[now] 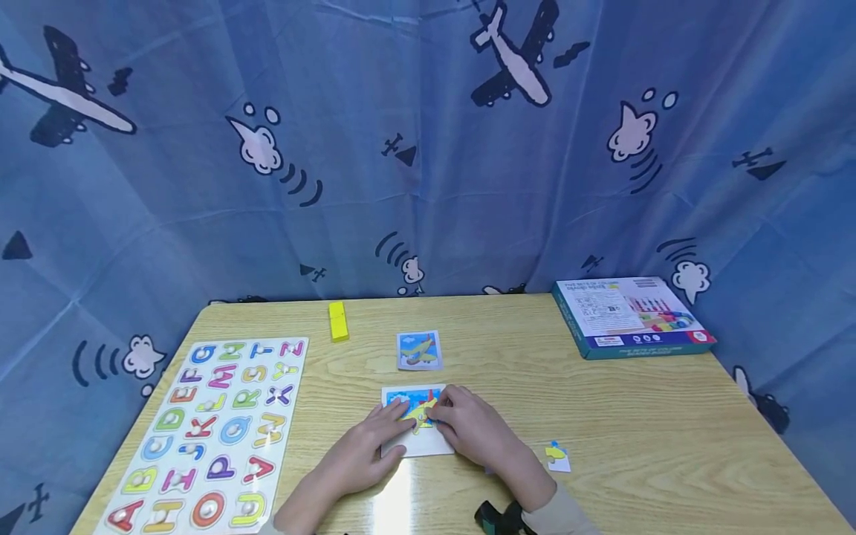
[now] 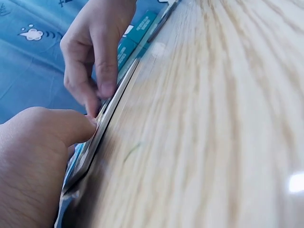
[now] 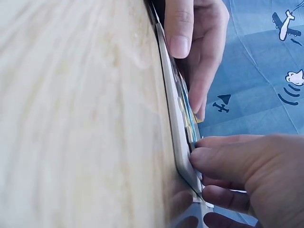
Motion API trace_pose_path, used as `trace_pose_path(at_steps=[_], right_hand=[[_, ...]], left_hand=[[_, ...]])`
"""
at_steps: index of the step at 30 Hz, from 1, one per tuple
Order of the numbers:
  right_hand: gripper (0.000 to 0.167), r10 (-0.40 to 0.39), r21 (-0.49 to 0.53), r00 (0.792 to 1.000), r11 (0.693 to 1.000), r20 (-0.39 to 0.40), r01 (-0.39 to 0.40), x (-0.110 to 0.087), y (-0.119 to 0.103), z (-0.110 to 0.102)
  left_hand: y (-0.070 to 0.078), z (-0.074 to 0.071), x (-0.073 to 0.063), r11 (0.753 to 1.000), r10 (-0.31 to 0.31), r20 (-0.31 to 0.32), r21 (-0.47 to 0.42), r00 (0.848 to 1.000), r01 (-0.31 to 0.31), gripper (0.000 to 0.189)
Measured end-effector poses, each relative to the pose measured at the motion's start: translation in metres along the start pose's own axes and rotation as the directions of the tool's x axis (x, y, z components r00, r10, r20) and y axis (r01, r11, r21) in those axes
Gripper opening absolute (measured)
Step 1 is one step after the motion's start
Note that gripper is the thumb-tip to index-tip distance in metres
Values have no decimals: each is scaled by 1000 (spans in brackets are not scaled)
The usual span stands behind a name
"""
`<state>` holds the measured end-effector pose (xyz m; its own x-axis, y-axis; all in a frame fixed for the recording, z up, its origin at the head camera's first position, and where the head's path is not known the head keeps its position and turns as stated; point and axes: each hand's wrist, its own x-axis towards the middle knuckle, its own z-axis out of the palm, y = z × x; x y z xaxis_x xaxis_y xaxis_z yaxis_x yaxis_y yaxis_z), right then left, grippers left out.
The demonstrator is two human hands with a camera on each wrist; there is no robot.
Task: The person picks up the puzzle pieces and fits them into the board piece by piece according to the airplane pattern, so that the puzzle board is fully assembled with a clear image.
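A small white puzzle board (image 1: pixel 423 446) with a yellow airplane on blue lies on the table in the head view. My left hand (image 1: pixel 371 446) rests on its left side, fingers fairly straight over the picture and thumb by the lower edge. Curled fingers of my right hand (image 1: pixel 478 423) pinch a puzzle piece (image 1: pixel 426 420) low over the airplane, most of it hidden by the fingertips. Both wrist views show the board (image 3: pixel 173 109) edge-on with the two hands close together. Behind it lies a square picture card (image 1: pixel 419 351) with the same airplane.
A loose puzzle piece (image 1: pixel 557 457) lies right of my right forearm; a bluish bit (image 1: pixel 489 469) peeks out beside that forearm. An alphabet board (image 1: pixel 221 401) covers the left side. Yellow blocks (image 1: pixel 338 322) sit at the back, a flat box (image 1: pixel 631 316) at back right.
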<state>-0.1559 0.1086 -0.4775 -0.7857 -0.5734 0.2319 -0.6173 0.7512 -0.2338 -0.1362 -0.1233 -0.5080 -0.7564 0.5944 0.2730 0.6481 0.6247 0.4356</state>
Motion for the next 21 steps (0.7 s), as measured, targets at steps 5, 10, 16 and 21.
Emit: trace_pose_path(at_steps=[5,10,16,21], right_hand=[[16,2,8,1000,1000,1,-2,0,0,1],[17,-2,18,1000,1000,9,2,0,1,1],[19,7,31,1000,999,11,-7,-1,2,1],[18,3,45,1000,999,15,-4,-1,2,3]], left_hand=[[-3,-2,-4,999,-42,5,0,999,42,41],[-3,-4,-4,998,-57,22,-11,998,57,42],[-2,-5,-3,998,-63,25,-15,998,63,41],[-1,-5,-3,998,-65,31,-10,997,65,41]])
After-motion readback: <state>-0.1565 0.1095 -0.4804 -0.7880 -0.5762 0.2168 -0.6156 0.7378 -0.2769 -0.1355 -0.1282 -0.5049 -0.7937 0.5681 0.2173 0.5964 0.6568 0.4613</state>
